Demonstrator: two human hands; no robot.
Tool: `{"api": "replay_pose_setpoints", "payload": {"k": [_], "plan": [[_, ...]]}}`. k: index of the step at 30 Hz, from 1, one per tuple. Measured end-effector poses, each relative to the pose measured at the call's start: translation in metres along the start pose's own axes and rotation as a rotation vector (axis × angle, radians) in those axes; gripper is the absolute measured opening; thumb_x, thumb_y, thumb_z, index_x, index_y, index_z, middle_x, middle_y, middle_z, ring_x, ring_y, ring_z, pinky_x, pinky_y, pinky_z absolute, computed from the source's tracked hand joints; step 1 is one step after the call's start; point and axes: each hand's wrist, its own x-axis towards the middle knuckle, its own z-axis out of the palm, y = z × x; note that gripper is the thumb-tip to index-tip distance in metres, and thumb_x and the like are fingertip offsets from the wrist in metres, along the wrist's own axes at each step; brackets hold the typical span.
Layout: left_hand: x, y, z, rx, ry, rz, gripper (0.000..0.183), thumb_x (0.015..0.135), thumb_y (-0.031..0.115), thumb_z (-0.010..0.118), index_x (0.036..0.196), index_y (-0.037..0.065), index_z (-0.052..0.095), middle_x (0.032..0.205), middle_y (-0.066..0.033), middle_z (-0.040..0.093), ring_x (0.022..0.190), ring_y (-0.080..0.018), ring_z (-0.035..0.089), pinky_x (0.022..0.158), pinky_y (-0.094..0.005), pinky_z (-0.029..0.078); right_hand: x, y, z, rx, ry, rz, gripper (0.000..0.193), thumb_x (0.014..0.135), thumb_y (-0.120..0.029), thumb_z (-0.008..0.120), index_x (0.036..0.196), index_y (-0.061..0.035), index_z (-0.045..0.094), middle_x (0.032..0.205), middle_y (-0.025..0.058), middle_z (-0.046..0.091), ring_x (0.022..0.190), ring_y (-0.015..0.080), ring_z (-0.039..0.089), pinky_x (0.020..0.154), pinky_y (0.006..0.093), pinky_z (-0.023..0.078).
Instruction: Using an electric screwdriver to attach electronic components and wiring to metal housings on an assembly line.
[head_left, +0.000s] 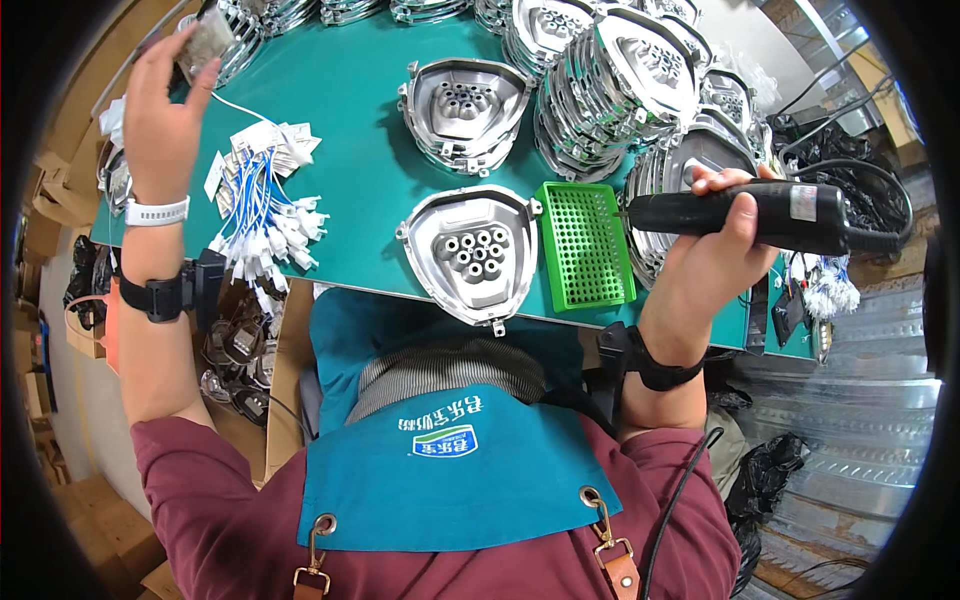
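Note:
My left hand [168,95], raised at the far left, pinches a small squarish greyish piece [204,45] between thumb and fingers; it is too blurred to name. A thin white cable runs near it. In my right hand [715,235] is a black electric screwdriver [735,218], its tip pointing left at the right edge of a green perforated tray [585,293]. To the left of that tray a silver metal lamp housing [472,290] lies face up, showing a cluster of round cups. Whether the screwdriver tip carries a screw cannot be told.
A bundle of blue and white wired connectors [265,205] lies on the green tabletop [340,110]. Another small stack of housings [462,110] sits farther back. Tall housing stacks [620,85] crowd the right rear. The screwdriver's cord [880,172] loops at far right.

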Motion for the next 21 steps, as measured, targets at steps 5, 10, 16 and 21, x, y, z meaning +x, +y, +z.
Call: {"api": "replay_pose_setpoints", "payload": {"k": [5,10,16,21], "plan": [[-0.010,0.009,-0.021,-0.686,0.105,-0.552,0.037,0.092,0.020,0.059,0.120,-0.004,0.055,0.116,-0.0109,0.059,0.108,-0.0162,0.055,0.094,-0.0284,0.041,-0.010,0.010,0.002,-0.111,-0.071,-0.007,0.040,0.082,-0.001,0.053,0.119,0.0038,0.038,0.081,0.0114,0.059,0.071,0.0176,0.056,0.083,0.0415,0.049],[-0.042,0.067,-0.047,-0.748,0.096,-0.425,0.044,0.091,0.023,0.058,0.122,-0.007,0.050,0.118,-0.0148,0.057,0.111,-0.0219,0.054,0.098,-0.0347,0.039,-0.014,0.019,-0.002,-0.140,-0.096,-0.007,0.038,0.083,0.001,0.053,0.118,0.0033,0.039,0.081,0.0112,0.059,0.071,0.0171,0.056,0.082,0.0407,0.049],[-0.071,0.103,-0.061,-0.651,-0.017,-0.249,0.067,0.090,0.042,0.055,0.130,-0.009,0.041,0.125,-0.0187,0.048,0.114,-0.0279,0.051,0.101,-0.0401,0.036,-0.012,0.023,-0.004,-0.064,-0.110,0.041,0.039,0.082,0.001,0.054,0.118,0.0039,0.039,0.080,0.0109,0.059,0.071,0.0175,0.057,0.081,0.0394,0.050],[-0.068,0.127,-0.059,-0.724,-0.173,-0.155,0.066,0.083,0.049,0.062,0.122,-0.004,0.052,0.114,-0.0172,0.053,0.104,-0.0291,0.054,0.091,-0.0390,0.042,-0.010,0.021,-0.002,-0.096,-0.125,0.050,0.041,0.082,-0.001,0.055,0.119,0.0031,0.039,0.080,0.0108,0.058,0.071,0.0191,0.057,0.081,0.0414,0.049]]}}
